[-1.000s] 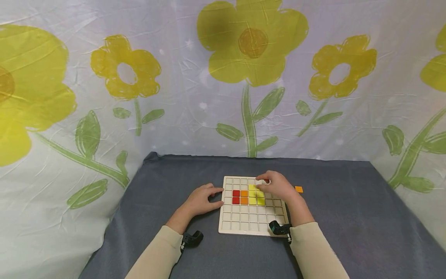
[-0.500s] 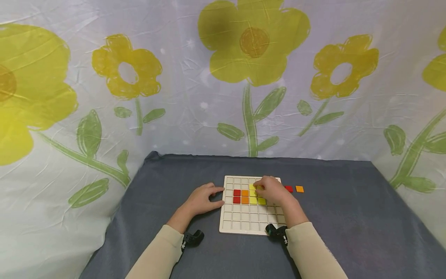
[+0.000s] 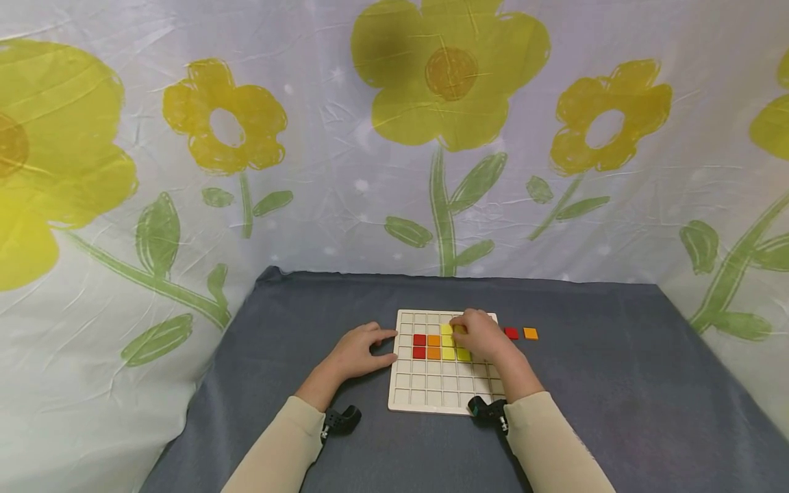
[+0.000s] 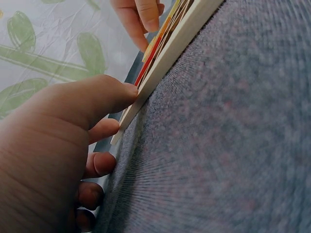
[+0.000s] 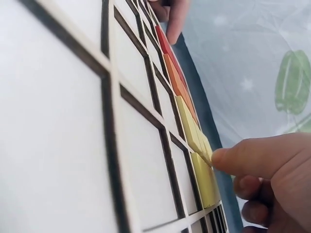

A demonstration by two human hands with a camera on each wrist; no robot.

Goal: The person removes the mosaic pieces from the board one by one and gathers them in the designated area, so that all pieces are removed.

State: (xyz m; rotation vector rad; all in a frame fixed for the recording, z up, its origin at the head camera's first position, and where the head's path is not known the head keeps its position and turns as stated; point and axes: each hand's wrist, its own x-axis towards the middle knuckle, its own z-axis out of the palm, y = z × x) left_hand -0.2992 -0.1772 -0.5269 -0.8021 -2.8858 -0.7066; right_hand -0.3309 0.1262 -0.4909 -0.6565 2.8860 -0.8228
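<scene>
"Flower-printed sheet (image 3: 320, 226) behind, grey cloth (image 3: 345, 452) spread below. Landmark for this record?"

"Wooden board (image 3: 440, 382), ruled into square cells and lying flat. All places are taken from it."

"State of the left hand (image 3: 354, 352)?"

"At the board's left edge. Thumb and forefinger stand wide apart, both tips touching that edge."

"And the right hand (image 3: 483, 337)?"

"Over the board's far right part. Thumb and forefinger are narrow, pinching a yellow tile (image 5: 206, 147); other fingers are curled in."

"Position of that tile?"

"On the far half of the board, right of its middle, among other yellow tiles (image 3: 448, 353). Partly hidden by the hand; whether it sits flat, I cannot tell."

"Remaining pieces?"

"Two red tiles (image 3: 419, 352), one behind the other, on the board's far left part. Two orange tiles (image 3: 434, 352) are just right of them, beside the yellow. Just beyond the board's right edge lies a loose red tile (image 3: 511, 333); near it, farther right, a loose orange tile (image 3: 531, 333)."

"Clothing?"

"Pale sleeves (image 3: 277, 448), seen on the board's near side."
</scene>
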